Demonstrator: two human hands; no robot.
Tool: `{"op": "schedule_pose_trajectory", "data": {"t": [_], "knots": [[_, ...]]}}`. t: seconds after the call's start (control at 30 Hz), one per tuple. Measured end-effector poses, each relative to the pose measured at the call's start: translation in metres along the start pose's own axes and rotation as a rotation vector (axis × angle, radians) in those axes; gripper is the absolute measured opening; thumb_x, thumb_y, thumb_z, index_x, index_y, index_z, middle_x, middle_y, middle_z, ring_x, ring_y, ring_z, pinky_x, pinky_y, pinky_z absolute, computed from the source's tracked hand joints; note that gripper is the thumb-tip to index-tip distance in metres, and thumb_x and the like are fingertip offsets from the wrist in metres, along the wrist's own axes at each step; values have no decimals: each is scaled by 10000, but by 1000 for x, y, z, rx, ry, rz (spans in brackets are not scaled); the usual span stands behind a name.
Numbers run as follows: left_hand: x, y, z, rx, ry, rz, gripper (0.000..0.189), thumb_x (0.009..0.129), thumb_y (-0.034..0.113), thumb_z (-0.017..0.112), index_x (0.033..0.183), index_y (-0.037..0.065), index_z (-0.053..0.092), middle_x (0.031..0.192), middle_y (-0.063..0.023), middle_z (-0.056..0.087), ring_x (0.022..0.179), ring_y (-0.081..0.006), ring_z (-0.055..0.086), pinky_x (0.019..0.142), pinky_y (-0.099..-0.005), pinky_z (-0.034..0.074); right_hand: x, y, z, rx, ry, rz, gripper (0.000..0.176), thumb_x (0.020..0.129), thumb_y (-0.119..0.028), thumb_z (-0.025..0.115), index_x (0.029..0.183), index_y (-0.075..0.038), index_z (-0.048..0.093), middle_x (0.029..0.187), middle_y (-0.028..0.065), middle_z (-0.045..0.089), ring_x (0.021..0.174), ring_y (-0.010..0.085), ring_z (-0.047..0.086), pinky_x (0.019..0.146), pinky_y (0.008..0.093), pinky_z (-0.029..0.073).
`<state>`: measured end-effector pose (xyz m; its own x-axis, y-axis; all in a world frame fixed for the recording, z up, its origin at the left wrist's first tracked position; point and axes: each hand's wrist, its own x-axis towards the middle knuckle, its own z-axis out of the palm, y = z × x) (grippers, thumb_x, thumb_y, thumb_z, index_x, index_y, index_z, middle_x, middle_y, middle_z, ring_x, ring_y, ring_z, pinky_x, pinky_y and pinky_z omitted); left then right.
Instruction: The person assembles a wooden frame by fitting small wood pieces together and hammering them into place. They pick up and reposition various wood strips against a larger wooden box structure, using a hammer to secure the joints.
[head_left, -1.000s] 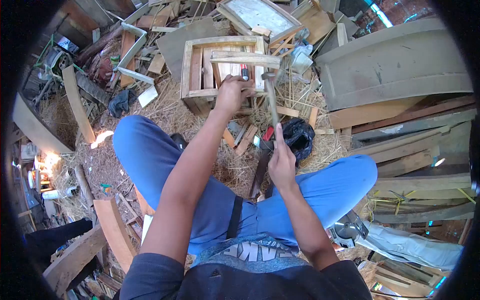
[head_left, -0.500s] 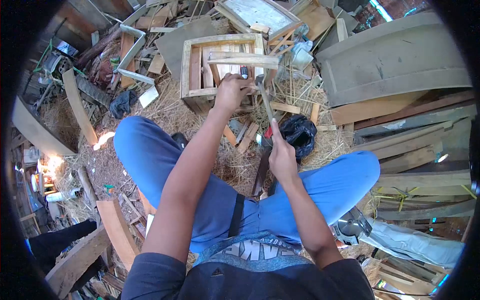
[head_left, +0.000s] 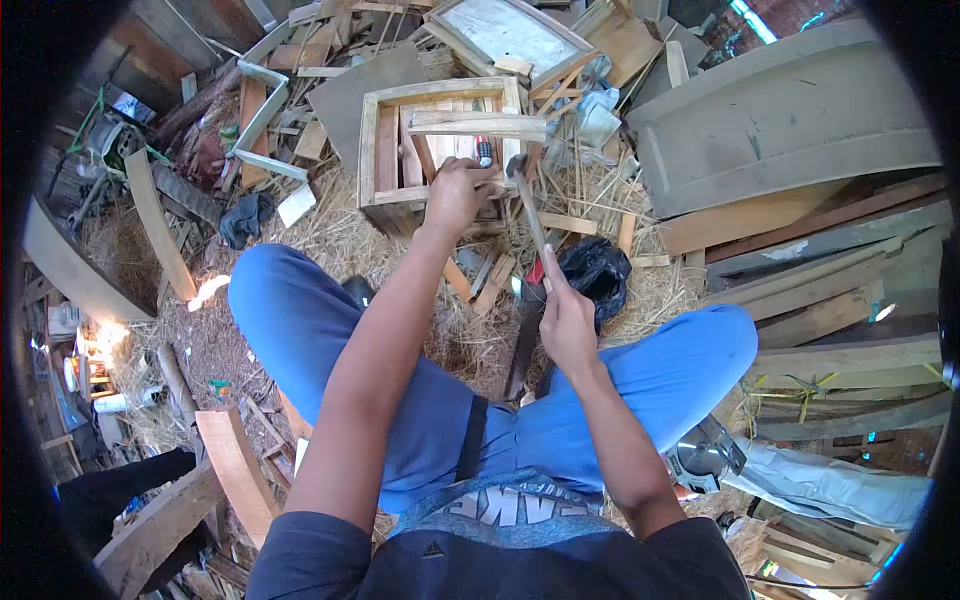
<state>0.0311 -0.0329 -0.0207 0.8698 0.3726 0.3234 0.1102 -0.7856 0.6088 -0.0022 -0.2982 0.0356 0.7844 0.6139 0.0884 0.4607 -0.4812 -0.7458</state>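
My right hand [head_left: 568,322] is closed round the handle of a hammer [head_left: 532,215], whose head is at the right side of a small wooden frame. My left hand [head_left: 460,195] has its fingers bent together at a wooden piece of that frame; whether they grip it is too small to tell. The small frame, with a pale top bar [head_left: 478,124], stands on a wooden box [head_left: 382,150]. Just beyond my left fingers, a red and black tool handle [head_left: 484,151] lies in the box.
Straw and wood scraps cover the ground round the box. A black plastic bag [head_left: 597,275] lies near my right hand. Large boards [head_left: 780,130] are stacked at the right, a circular saw [head_left: 700,458] sits by my right knee, and curved planks [head_left: 235,465] lie at the left.
The hammer head has moved slightly left and down against the frame. The box and both hands have shifted slightly in view as the camera moved.
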Motion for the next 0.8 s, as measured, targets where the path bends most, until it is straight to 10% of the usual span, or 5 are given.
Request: {"op": "schedule_pose_trajectory", "data": {"t": [0.37,0.43,0.53,0.8], "knots": [[-4,7,-3,65,-10,-1,396,782,211,817,1168,154,752,1110,-90,690,1104,-321,600,959,-454,518,-19,-9,-29,148,-14,123,508,1011,-6,530,1505,-117,486,1286,289,596,851,340,733,772,357,548],[-5,7,-1,59,10,10,372,797,200,806,1161,150,751,1107,-95,687,1097,-320,601,962,-449,516,-21,3,-29,130,135,-71,499,1010,4,527,1495,-112,506,1042,247,712,675,184,637,670,298,509],[-4,3,0,102,22,29,354,805,179,798,1153,141,751,1111,-98,684,1109,-320,595,976,-445,507,-21,8,-38,360,139,59,510,1058,-9,442,1561,-90,417,773,-61,390,662,34,353,583,190,331],[18,22,-33,-68,205,139,320,719,58,807,1036,62,769,992,-100,687,1005,-329,569,879,-450,496,33,-24,-67,580,208,97,493,1090,-112,448,1579,-124,386,696,-48,440,563,38,364,490,204,339]]}}
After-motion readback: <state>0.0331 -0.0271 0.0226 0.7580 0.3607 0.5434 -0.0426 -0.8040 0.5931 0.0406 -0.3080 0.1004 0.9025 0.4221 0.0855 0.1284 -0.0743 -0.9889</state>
